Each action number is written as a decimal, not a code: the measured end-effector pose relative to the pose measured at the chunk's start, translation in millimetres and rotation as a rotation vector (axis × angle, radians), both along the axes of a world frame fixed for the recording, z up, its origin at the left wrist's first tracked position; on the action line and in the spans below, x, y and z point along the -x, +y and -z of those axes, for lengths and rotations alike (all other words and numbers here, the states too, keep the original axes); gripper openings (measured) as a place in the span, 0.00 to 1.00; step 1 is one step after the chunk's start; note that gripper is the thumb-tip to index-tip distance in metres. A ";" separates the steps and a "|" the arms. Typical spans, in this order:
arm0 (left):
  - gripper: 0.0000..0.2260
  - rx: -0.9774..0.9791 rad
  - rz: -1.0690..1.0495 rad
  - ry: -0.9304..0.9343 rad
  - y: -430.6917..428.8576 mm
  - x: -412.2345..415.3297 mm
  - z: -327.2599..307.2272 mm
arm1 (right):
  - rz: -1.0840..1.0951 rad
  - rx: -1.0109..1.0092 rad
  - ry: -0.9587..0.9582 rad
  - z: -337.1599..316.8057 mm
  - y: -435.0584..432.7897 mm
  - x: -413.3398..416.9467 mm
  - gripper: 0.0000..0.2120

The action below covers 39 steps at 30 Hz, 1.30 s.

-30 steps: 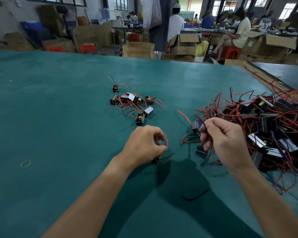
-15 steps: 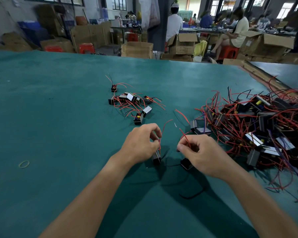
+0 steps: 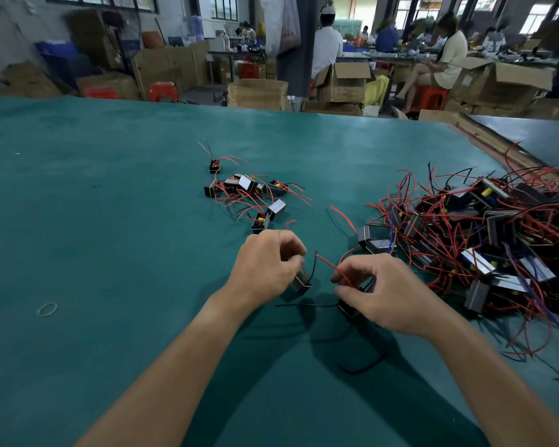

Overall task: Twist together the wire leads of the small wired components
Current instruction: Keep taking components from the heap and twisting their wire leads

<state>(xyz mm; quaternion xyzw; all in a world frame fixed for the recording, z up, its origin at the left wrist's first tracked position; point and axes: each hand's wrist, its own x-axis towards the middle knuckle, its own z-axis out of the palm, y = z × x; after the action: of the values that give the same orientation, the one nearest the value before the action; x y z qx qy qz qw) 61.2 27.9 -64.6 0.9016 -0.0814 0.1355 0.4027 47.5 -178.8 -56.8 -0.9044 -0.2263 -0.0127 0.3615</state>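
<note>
We see a teal-green desk (image 3: 110,221). On it at two o'clock lies a heap of black and silver-grey components (image 3: 484,253) with red, black and some purple leads. At twelve o'clock a smaller cluster (image 3: 249,195) shows red and black leads, touches of yellow. A pale yellow rubber band (image 3: 47,309) lies at nine o'clock.

- Left hand (image 3: 267,267) reaches forward on a bare forearm, back up, fingers curled in, thumb and fingertips pinched together
- Right hand (image 3: 384,295) just beside it, knuckles up, thumb and forefinger pinched shut, other fingers bent
</note>
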 end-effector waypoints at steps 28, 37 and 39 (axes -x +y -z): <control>0.39 0.511 0.303 0.056 -16.9 16.7 -15.6 | 0.201 -0.143 0.128 10.5 5.0 -11.1 0.15; 0.37 0.674 0.171 0.010 -21.5 7.6 -5.8 | 0.196 -0.112 0.153 8.3 5.9 -8.5 0.16; 0.37 0.676 0.154 0.003 -20.2 5.0 -5.0 | 0.181 -0.107 0.162 9.5 5.0 -9.1 0.17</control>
<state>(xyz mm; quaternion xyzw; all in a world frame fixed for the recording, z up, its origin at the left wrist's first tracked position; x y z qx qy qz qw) 56.1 7.7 -59.6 0.7085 -0.0991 0.1225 0.6878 56.6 -173.8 -66.3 -0.8986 -0.1129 0.0160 0.4236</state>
